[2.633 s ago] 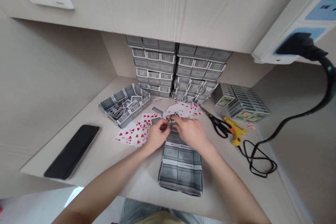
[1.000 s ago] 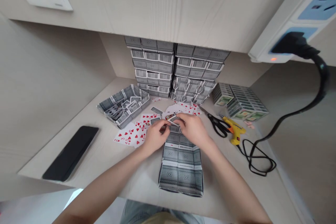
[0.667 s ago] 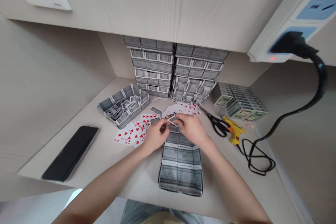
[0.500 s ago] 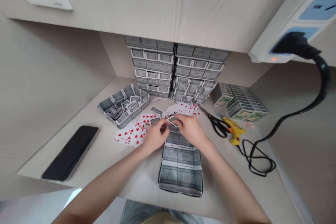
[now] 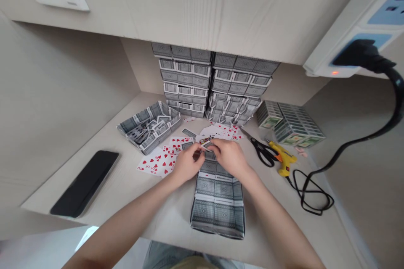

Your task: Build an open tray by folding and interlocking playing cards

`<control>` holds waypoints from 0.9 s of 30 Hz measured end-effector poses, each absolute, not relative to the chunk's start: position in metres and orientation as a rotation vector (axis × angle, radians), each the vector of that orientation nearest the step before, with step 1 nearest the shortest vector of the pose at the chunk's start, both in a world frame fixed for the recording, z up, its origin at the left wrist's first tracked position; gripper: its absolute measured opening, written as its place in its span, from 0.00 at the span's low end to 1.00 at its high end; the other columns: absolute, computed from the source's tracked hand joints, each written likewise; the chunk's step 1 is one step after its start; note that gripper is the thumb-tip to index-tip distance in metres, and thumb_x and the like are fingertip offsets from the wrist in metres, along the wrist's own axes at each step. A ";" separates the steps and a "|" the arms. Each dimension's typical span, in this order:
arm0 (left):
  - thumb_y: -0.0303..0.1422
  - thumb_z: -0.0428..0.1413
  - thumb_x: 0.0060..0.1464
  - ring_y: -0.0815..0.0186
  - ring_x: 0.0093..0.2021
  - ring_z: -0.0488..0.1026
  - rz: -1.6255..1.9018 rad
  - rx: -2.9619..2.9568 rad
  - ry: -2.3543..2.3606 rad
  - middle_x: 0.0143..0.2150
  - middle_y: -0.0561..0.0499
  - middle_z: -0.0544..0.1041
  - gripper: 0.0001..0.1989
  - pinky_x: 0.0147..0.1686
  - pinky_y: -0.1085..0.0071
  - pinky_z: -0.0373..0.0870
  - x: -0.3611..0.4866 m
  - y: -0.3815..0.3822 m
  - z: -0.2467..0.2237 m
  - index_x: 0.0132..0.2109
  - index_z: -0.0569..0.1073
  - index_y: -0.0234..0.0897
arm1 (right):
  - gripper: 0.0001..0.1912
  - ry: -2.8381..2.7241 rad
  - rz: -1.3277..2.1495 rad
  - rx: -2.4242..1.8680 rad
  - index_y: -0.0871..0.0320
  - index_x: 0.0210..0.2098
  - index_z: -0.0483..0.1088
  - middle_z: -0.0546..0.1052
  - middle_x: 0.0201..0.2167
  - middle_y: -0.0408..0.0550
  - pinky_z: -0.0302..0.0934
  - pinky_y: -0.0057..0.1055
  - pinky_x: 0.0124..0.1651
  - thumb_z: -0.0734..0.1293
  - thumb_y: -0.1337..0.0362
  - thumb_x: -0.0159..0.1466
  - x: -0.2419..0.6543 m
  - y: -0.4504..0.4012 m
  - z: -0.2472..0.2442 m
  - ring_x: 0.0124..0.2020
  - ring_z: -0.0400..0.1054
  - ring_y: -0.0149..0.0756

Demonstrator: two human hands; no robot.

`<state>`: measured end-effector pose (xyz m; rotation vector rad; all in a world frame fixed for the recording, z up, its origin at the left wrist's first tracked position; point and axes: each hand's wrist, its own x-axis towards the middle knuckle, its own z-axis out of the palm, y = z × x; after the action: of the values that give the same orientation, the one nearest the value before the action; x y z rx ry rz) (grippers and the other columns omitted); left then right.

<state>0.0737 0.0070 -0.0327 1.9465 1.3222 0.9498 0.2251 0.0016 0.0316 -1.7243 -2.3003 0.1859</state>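
Between my two hands is a small playing card piece [image 5: 206,144], pinched at the far end of a long open box [image 5: 217,204] made of grey-backed playing cards. My left hand [image 5: 188,161] is closed on the piece's left side, thumb and forefinger together. From the right, my right hand [image 5: 229,154] grips the same piece with bent fingers. Whether it is folded or attached to the box's end wall I cannot tell. Loose heart cards [image 5: 154,163] lie face up left of my left hand. More face-up cards [image 5: 221,129] spread out beyond my hands.
A card box [image 5: 148,128] holding loose cards stands at left. Stacked card boxes [image 5: 186,76] rise at the back. Black scissors [image 5: 263,151], a yellow glue gun [image 5: 285,159] with its cord and clear-cased card packs [image 5: 296,124] are at right. A phone [image 5: 85,183] lies near the left edge.
The card piece has tilted slightly between my fingers, showing more of a face-up card beyond it. The whole view has shifted a little; both hands stay in nearly the same place.
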 end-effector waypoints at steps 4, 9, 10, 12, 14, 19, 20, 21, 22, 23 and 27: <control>0.30 0.48 0.49 0.69 0.31 0.71 0.930 1.984 1.350 0.30 0.54 0.74 0.07 0.33 0.74 0.67 0.074 0.008 -0.034 0.37 0.67 0.40 | 0.11 -2.403 0.168 -1.716 0.55 0.38 0.69 0.76 0.34 0.47 0.54 0.26 0.36 0.56 0.66 0.62 0.225 -0.002 0.039 0.36 0.68 0.35; 0.27 0.49 0.46 0.69 0.30 0.71 0.919 1.995 1.375 0.30 0.55 0.74 0.10 0.32 0.74 0.66 0.075 0.010 -0.036 0.38 0.67 0.40 | 0.12 -2.522 0.058 -1.765 0.57 0.36 0.68 0.75 0.33 0.49 0.54 0.28 0.33 0.56 0.71 0.58 0.219 -0.007 0.043 0.34 0.68 0.36; 0.27 0.49 0.46 0.69 0.30 0.71 0.912 1.996 1.379 0.30 0.55 0.74 0.10 0.32 0.74 0.66 0.075 0.010 -0.036 0.38 0.67 0.40 | 0.12 -2.534 0.027 -1.776 0.57 0.36 0.68 0.75 0.33 0.50 0.54 0.28 0.33 0.57 0.72 0.57 0.217 -0.009 0.043 0.34 0.68 0.37; 0.27 0.49 0.45 0.68 0.30 0.71 0.895 2.006 1.386 0.30 0.54 0.74 0.11 0.33 0.73 0.66 0.075 0.010 -0.035 0.38 0.66 0.40 | 0.12 -2.541 -0.021 -1.799 0.57 0.36 0.67 0.74 0.33 0.50 0.54 0.28 0.32 0.57 0.72 0.56 0.214 -0.011 0.045 0.34 0.68 0.37; 0.27 0.49 0.45 0.68 0.30 0.71 0.887 2.013 1.392 0.30 0.54 0.74 0.10 0.33 0.73 0.66 0.075 0.009 -0.035 0.38 0.67 0.40 | 0.12 -2.538 -0.043 -1.827 0.58 0.36 0.67 0.74 0.33 0.51 0.54 0.28 0.32 0.57 0.73 0.56 0.212 -0.012 0.046 0.34 0.68 0.37; 0.27 0.50 0.44 0.68 0.31 0.71 0.930 1.981 1.408 0.31 0.54 0.74 0.10 0.33 0.72 0.67 0.076 0.008 -0.037 0.37 0.67 0.40 | 0.11 -2.543 -0.041 -1.876 0.58 0.36 0.66 0.74 0.34 0.52 0.56 0.28 0.32 0.56 0.72 0.57 0.210 -0.012 0.047 0.34 0.68 0.37; 0.26 0.50 0.44 0.68 0.31 0.72 0.943 1.970 1.405 0.31 0.54 0.74 0.10 0.34 0.72 0.67 0.077 0.008 -0.038 0.37 0.67 0.40 | 0.11 -2.547 -0.042 -1.880 0.58 0.36 0.66 0.74 0.34 0.52 0.56 0.28 0.33 0.56 0.72 0.58 0.210 -0.012 0.047 0.35 0.68 0.37; 0.26 0.50 0.44 0.67 0.32 0.72 0.957 1.957 1.398 0.32 0.53 0.74 0.10 0.34 0.72 0.67 0.077 0.008 -0.039 0.37 0.67 0.40 | 0.11 -2.551 -0.043 -1.882 0.59 0.37 0.66 0.74 0.35 0.52 0.56 0.28 0.33 0.55 0.71 0.58 0.210 -0.012 0.046 0.35 0.68 0.37; 0.26 0.50 0.44 0.67 0.33 0.72 0.978 1.940 1.386 0.33 0.53 0.74 0.11 0.35 0.72 0.67 0.077 0.008 -0.039 0.38 0.67 0.40 | 0.11 -2.554 -0.044 -1.884 0.59 0.37 0.66 0.73 0.35 0.53 0.56 0.28 0.33 0.55 0.71 0.58 0.210 -0.012 0.046 0.35 0.68 0.37; 0.26 0.50 0.44 0.68 0.34 0.72 1.003 1.921 1.367 0.34 0.53 0.75 0.12 0.37 0.71 0.67 0.077 0.008 -0.040 0.39 0.66 0.40 | 0.11 -2.554 -0.045 -1.884 0.59 0.37 0.65 0.73 0.35 0.53 0.56 0.28 0.33 0.55 0.71 0.58 0.210 -0.012 0.046 0.35 0.68 0.37; 0.25 0.49 0.44 0.68 0.38 0.72 1.065 1.896 1.276 0.37 0.52 0.75 0.14 0.40 0.71 0.67 0.077 0.009 -0.041 0.42 0.65 0.39 | 0.11 -2.534 -0.051 -1.848 0.58 0.36 0.65 0.74 0.34 0.51 0.56 0.28 0.32 0.56 0.73 0.56 0.211 -0.012 0.044 0.33 0.68 0.38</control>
<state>0.0773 0.0091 -0.0411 1.8959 1.2761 1.0653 0.2112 -0.0117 0.0435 -1.8478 -2.5339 -0.0509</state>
